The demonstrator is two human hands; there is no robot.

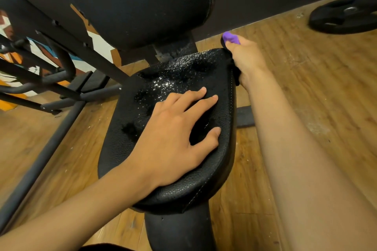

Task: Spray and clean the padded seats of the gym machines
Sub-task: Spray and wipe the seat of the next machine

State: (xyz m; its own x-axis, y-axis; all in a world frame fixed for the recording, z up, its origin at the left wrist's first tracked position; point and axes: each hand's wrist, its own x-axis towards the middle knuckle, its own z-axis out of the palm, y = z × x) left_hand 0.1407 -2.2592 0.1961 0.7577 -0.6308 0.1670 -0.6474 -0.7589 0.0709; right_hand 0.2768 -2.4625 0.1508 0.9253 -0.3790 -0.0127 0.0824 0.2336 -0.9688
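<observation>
Head: two hands; seat (purple object)

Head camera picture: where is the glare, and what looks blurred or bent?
Head view: glare sparkles off the wet droplets on the seat beyond the left hand; the weight plate at top right is blurred; the wide lens swells the near right forearm; the right hand, gripping a purple thing, looks fairly sharp.

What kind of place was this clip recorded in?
Most likely a gym: a black padded seat and backrest pad on a steel machine frame, plus a weight plate on the wooden floor.
</observation>
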